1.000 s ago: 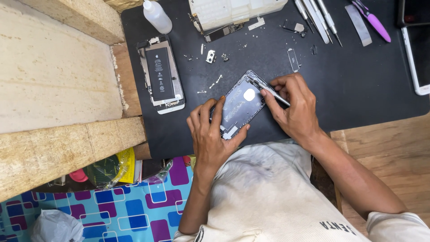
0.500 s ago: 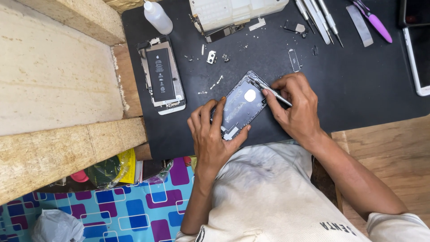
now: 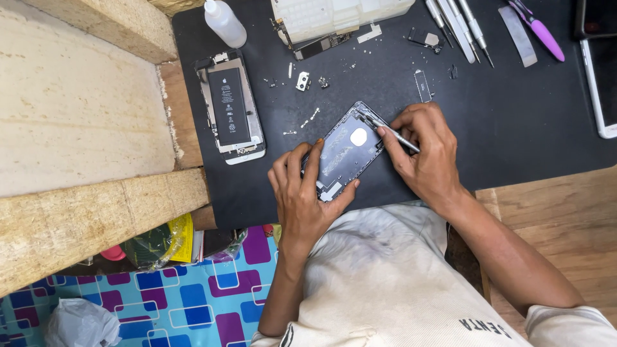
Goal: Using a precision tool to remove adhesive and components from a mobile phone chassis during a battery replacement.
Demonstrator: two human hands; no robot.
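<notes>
An opened grey phone housing (image 3: 346,149) lies tilted on the black work mat (image 3: 514,128). My left hand (image 3: 307,193) grips its lower left end, fingers over the edge. My right hand (image 3: 424,151) holds a thin metal screwdriver (image 3: 392,133) whose tip rests at the housing's upper right corner. Small screws and brackets (image 3: 303,81) lie scattered on the mat just above the housing.
A second opened phone with its black battery (image 3: 229,106) lies at the mat's left. A white squeeze bottle (image 3: 225,22), a pale device (image 3: 334,16), several tools (image 3: 459,22), a purple-handled tool (image 3: 543,35) and a white-framed screen (image 3: 601,83) line the far side. Wooden beams (image 3: 83,109) stand left.
Both hands and the housing stay in place. The right hand has shifted very slightly with the screwdriver at the housing's corner.
</notes>
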